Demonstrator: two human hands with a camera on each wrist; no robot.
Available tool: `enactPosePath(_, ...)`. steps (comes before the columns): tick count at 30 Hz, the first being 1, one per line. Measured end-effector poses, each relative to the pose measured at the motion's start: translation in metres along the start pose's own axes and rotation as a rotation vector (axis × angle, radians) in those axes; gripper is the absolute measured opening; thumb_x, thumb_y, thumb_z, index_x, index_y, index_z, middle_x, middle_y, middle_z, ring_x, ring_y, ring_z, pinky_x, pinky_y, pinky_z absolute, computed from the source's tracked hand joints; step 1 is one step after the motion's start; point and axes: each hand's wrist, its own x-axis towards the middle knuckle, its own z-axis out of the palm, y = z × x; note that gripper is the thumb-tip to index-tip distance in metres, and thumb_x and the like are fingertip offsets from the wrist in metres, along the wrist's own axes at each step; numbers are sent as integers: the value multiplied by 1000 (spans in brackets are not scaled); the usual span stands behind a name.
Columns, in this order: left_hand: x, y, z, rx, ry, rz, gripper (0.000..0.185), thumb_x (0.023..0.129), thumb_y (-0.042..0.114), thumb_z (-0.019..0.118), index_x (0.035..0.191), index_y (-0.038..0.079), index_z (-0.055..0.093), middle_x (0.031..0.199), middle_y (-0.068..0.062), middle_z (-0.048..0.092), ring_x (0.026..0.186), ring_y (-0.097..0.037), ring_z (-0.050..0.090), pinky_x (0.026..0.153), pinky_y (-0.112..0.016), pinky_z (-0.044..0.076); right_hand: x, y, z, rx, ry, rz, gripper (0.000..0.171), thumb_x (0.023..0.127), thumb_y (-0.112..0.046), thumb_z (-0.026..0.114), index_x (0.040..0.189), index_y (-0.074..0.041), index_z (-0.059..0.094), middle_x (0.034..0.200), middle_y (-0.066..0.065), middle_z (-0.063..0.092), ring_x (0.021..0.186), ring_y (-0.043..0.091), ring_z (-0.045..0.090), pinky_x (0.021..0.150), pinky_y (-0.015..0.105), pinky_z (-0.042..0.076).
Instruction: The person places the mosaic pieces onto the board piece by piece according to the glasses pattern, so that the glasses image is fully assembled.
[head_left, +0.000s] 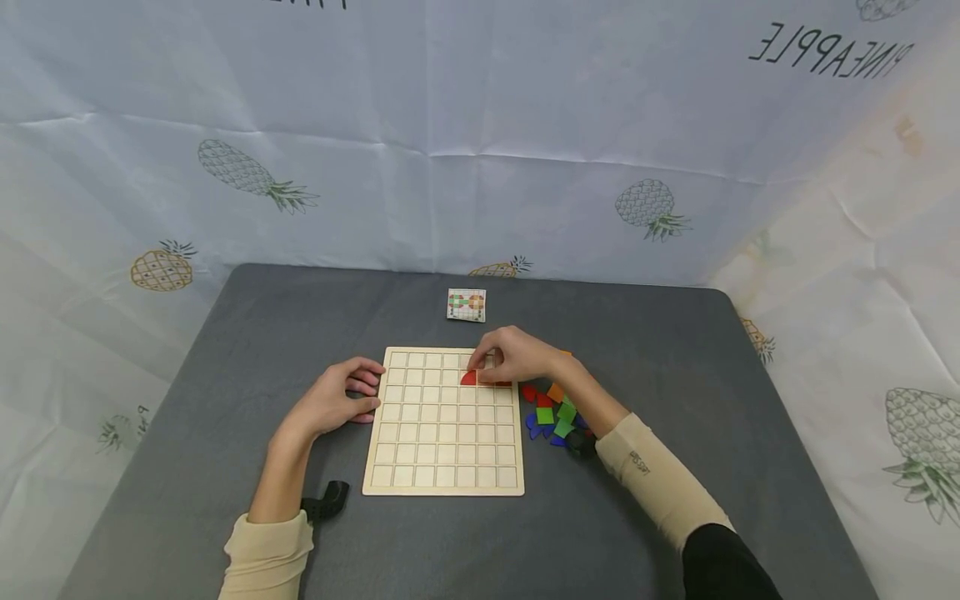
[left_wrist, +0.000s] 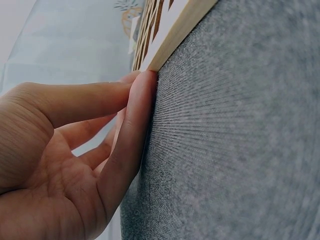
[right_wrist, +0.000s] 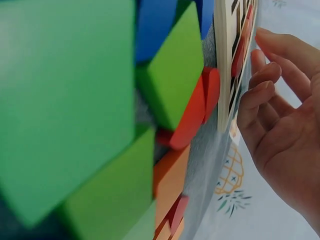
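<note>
Grey felt table (head_left: 675, 367) carries the wooden grid board (head_left: 444, 467), steadied at its near-left edge by the left hand (head_left: 339, 402) with relaxed fingers, while the right hand (head_left: 517, 354) presses red pieces (head_left: 469, 378) into its upper cells, fingers loosely bent.

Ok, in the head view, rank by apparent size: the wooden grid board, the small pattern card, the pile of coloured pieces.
1. Board, by far the largest.
2. Pile of pieces, partly hidden by the right forearm, so its full spread is unsure.
3. Card, smallest; it lies farther from the camera, which shrinks it a little.
</note>
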Motion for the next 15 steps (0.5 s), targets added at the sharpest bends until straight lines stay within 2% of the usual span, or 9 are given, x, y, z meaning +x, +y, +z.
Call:
enactPosePath(8, 0, 1, 0, 4, 1, -2, 48, 99, -7, 72, 144, -6, 56, 127, -26, 57, 108, -31, 62, 73, -34, 69, -20, 10, -7, 28, 45, 31, 17, 99, -14, 79, 115, -10, 84, 107, 8, 77, 61, 8, 55, 60, 21, 48)
enactPosePath(15, 0, 1, 0, 4, -3, 5, 48, 100, -7, 71, 145, -6, 55, 128, -27, 57, 107, -31, 62, 73, -33, 69, -43, 19, -17, 62, 84, 93, 19, 98, -17, 82, 117, -12, 84, 107, 8, 77, 62, 8, 54, 60, 23, 47)
